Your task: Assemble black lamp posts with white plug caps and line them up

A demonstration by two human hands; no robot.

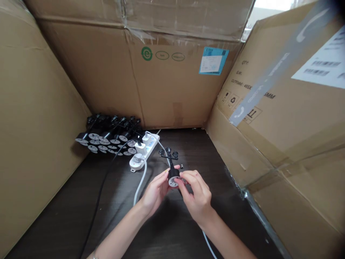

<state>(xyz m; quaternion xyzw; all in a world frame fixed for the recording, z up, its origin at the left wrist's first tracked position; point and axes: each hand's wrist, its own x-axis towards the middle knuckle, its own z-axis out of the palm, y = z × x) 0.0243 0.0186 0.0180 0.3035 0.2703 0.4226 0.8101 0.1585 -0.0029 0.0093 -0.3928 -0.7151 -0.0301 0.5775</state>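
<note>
- The left hand [156,192], at lower centre, curls its fingers together around the side of a black cylindrical fitting [174,176] with a pale round face.
- The right hand [196,196], just to its right, clamps the same fitting with its fingertips [185,176] pressed close together on the near end.
- A thin black stem rises from the fitting, ending in three small black branched heads [168,153].
- A tiny dark screw [181,166] lies just beyond the right fingers on the dark wooden table [229,223].
- A white cable [140,183] runs past the left hand to a white power strip [144,151].
- A heap of matching black fittings [105,136] lies upper left, against cardboard walls [175,90].
</note>
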